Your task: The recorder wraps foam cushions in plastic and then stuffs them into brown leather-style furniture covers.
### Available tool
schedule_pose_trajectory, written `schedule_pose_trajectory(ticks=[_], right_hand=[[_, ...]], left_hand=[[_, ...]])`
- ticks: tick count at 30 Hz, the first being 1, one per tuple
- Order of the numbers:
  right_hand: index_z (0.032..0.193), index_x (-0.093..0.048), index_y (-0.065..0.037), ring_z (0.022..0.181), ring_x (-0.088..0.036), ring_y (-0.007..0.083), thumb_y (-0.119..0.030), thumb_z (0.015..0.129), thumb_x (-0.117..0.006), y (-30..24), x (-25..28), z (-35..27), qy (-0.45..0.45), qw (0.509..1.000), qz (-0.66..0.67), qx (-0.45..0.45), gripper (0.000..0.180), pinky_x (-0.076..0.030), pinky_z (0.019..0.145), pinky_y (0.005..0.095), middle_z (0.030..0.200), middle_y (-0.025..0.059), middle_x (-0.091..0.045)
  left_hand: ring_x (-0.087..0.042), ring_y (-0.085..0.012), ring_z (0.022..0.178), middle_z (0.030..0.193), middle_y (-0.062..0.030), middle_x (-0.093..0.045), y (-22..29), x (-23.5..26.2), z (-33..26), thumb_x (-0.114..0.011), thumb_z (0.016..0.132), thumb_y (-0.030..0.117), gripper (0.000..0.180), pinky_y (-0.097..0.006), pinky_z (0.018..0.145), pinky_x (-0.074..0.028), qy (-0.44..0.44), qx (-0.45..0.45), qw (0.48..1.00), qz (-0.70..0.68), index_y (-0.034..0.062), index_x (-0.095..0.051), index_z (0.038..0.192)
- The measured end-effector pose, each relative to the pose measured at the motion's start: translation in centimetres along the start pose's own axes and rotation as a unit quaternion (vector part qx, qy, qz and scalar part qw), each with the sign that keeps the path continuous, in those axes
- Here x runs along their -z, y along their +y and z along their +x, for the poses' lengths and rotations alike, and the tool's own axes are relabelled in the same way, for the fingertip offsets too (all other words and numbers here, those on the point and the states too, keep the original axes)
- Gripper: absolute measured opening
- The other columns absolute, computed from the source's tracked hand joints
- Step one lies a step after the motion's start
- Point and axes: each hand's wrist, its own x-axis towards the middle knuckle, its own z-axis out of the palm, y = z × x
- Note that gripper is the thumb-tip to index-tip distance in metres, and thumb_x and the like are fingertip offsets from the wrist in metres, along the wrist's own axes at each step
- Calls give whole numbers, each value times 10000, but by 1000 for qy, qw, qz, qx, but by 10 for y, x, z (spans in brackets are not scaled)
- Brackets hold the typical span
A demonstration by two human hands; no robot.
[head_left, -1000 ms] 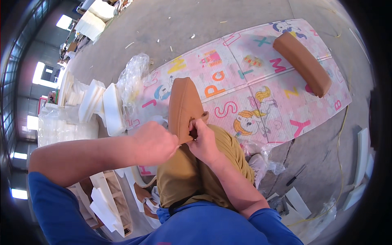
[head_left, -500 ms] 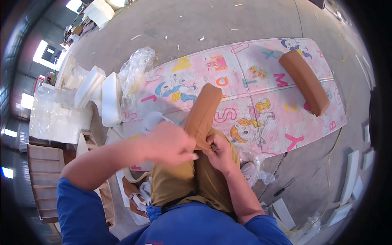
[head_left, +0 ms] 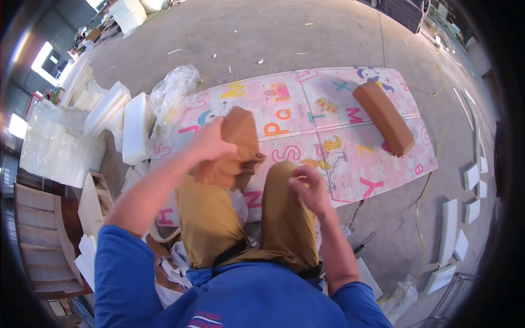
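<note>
Two padded pieces covered in brown material are in view. One brown piece point(head_left: 241, 134) is in the left hand point(head_left: 210, 143), raised over the left thigh at the near edge of the mat, with its lower end bunched in loose folds; whether it touches the leg cannot be told. The left hand closes around its side, thumb lying across the face. The right hand point(head_left: 310, 188) is above the right knee, apart from the piece, fingers half curled, with nothing visible in its grasp. The second brown piece point(head_left: 384, 117) lies slantwise at the far right of the mat point(head_left: 350, 189).

Large single letters in pink, orange, yellow and green are printed across the mat, among cartoon ponies; they are clear enough to read. The blue shirt point(head_left: 262, 295) bears small red and white print point(head_left: 206, 320) near the lower edge, partly cut off.

At the left, clear plastic wraps a pale stack point(head_left: 63, 145), and crumpled clear film point(head_left: 178, 90) lies beside white foam blocks point(head_left: 136, 128). Below, a wooden frame point(head_left: 44, 235) is divided into shallow compartments. Brown and white scraps point(head_left: 175, 262) are heaped beside the left thigh.
</note>
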Motion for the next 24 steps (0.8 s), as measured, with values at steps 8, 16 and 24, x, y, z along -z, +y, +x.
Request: schedule_pose_trajectory(ticks=[8, 16, 24], right_hand=[[1367, -360, -8, 1122, -497, 141, -213, 909, -608, 2, 53, 37, 82, 982, 168, -29, 560, -426, 936, 301, 1264, 117, -495], [1434, -274, -62, 1310, -368, 255, -482, 950, -433, -128, 36, 28, -4, 931, 344, 121, 661, -333, 1054, 402, 1415, 152, -386], [1308, -457, -6, 1118, -533, 235, -405, 1004, -349, -119, -36, -5, -138, 895, 424, -20, 514, -385, 1010, 365, 1194, 135, -569]], left_hand=[[-554, -244, 1115, 1265, -150, -514, -6, 140, -143, -693, 625, 176, 826, -364, 951, -448, 168, -132, 909, -358, -40, -364, 1352], [-526, -250, 1152, 1259, -163, -518, -154, 96, -136, -507, 723, 189, 588, -411, 952, -443, 153, -115, 774, -604, -23, -444, 1268], [-551, -171, 990, 1035, -61, -592, -29, -118, -36, -462, 902, 415, 377, -368, 838, -461, -50, 166, 805, -567, 113, -587, 1091]])
